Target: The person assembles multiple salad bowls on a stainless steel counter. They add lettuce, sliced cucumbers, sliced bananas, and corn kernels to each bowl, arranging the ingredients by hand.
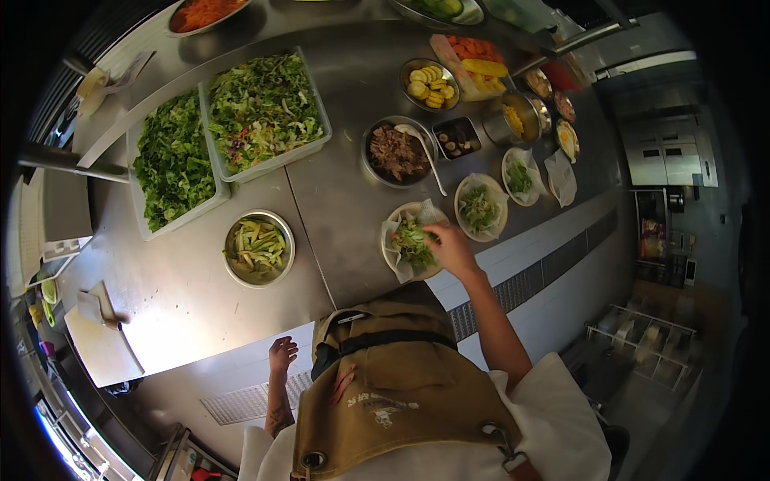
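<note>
Left hand hangs low by the counter's front edge, fingers loosely curled, holding nothing as far as I can see. Right hand is out over the nearest paper-lined plate, fingertips pinched down on the pile of salad greens sitting on it. Just past that are two more lined plates with greens — and the bowl of shredded meat with its spoon. The paper liner looks floppy, so I'd guess pressing or tugging the greens could drag it and spill leaves onto the steel counter.
</note>
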